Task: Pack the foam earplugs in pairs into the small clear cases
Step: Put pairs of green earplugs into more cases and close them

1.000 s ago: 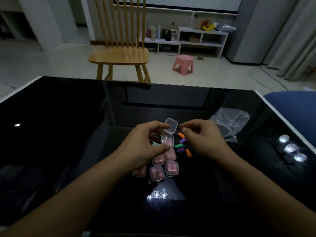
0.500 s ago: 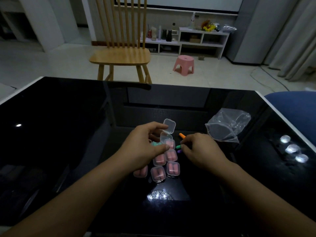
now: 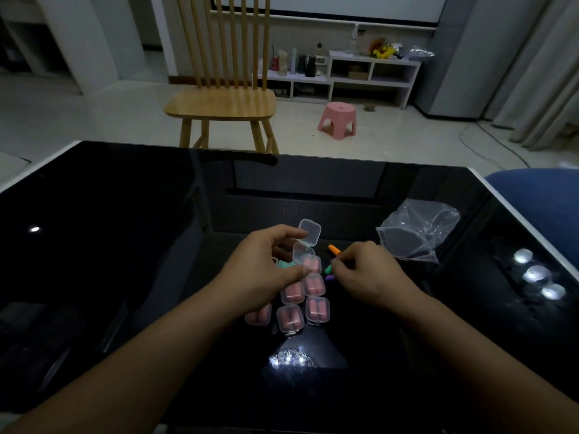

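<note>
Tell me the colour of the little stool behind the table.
Pink stool, seen in the head view.

A crumpled clear plastic bag (image 3: 418, 234) lies right of the hands on the black glass table (image 3: 125, 245); beyond stand 1 wooden chair (image 3: 221, 101) and 1 pink stool (image 3: 338, 119).

Both forearms bare, no sleeves; left hand (image 3: 266, 270) & right hand (image 3: 372, 274) ungloved.

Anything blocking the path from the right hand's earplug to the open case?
Nothing visible does. The right hand pinches among the loose earplugs just right of the open case, which the left hand holds with its lid up.
</note>
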